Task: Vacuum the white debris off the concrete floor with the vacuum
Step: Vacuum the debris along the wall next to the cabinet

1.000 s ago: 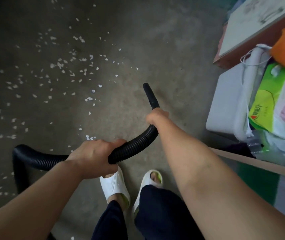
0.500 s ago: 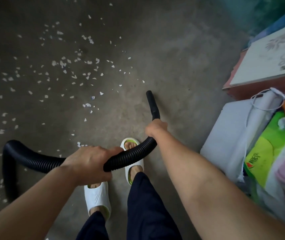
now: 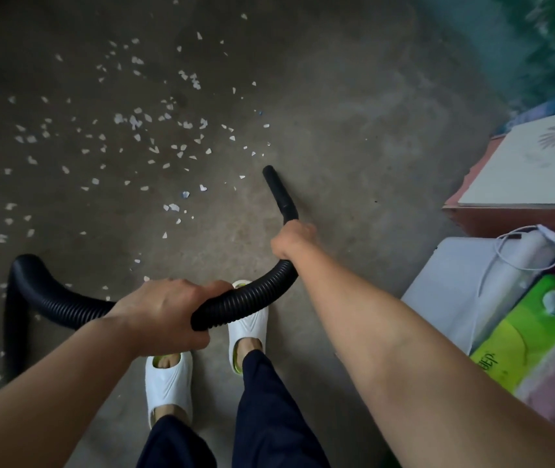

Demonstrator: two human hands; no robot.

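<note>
Left hand point(image 3: 164, 315) and right hand point(image 3: 291, 239) each curl round the hose point(image 3: 252, 297), right one just behind the nozzle point(image 3: 279, 194), whose tip sits just right of the white debris point(image 3: 134, 121) strewn over the concrete floor point(image 3: 370, 163) twd its left edge. White box point(image 3: 454, 282) by the right edge: contents not visible. Green pack point(image 3: 519, 339) cut off by frame; hose's far end lost in shadow.
</note>
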